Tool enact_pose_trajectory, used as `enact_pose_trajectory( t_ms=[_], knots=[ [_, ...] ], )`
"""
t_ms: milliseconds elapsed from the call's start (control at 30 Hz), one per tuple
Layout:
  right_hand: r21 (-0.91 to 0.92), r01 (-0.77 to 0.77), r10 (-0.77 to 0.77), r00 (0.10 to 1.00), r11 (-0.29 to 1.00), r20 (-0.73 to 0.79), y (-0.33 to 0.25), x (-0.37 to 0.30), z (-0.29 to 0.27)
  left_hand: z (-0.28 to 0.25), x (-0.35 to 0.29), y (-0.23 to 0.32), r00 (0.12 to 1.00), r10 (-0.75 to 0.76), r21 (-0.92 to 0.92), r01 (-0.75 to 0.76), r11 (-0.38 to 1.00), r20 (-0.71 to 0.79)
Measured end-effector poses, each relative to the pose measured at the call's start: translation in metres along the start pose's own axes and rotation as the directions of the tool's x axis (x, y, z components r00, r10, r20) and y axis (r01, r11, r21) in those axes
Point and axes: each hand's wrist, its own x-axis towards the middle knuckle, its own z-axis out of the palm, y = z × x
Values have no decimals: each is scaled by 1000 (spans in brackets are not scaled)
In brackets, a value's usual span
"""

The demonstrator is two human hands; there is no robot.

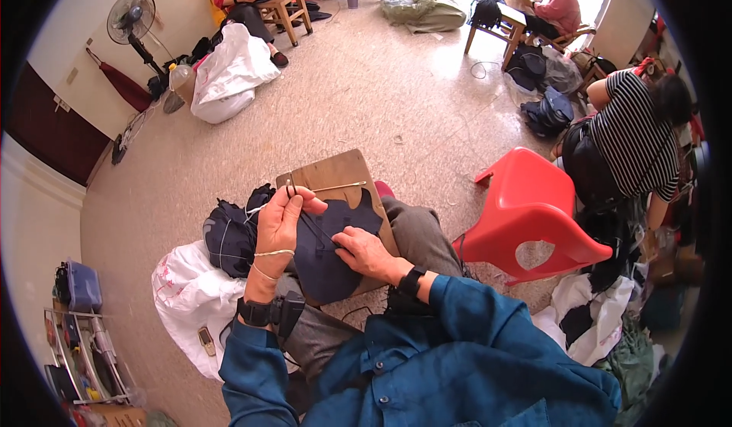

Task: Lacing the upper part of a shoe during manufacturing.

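A dark navy cloth piece (324, 255) lies over a small wooden stool (324, 174) between my knees. My left hand (280, 225) is raised above its far left side, fingers pinched on a dark cord that loops over the fingertips. From there the cord slants down across the cloth toward my right hand (368, 253). That hand rests on the cloth's right part, thumb and fingers pressed together at the cord; its exact grip is partly hidden. Past the cloth, a thin light rod (341, 187) lies across the stool top.
A bundle of dark cloth (229, 236) tied with string sits left, above a white sack (191, 286) with a phone-like device (206, 341). At right stand a red plastic chair (530, 206) and a seated person in stripes (633, 137). Two other people sit farther off.
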Motion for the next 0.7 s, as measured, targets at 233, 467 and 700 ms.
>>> enact_pose_trajectory(
  t_ms=[233,467,700],
  knots=[
    [-81,-4,7,999,997,38,-2,1,2,-6,1,-2,999,-14,-62,16,998,32],
    [-89,8,-6,1000,996,22,-2,-1,2,-8,2,0,997,-69,-179,76,981,46],
    [-79,36,-36,999,996,-3,0,-1,4,-11,2,2,997,-57,-101,61,993,43]
  ],
)
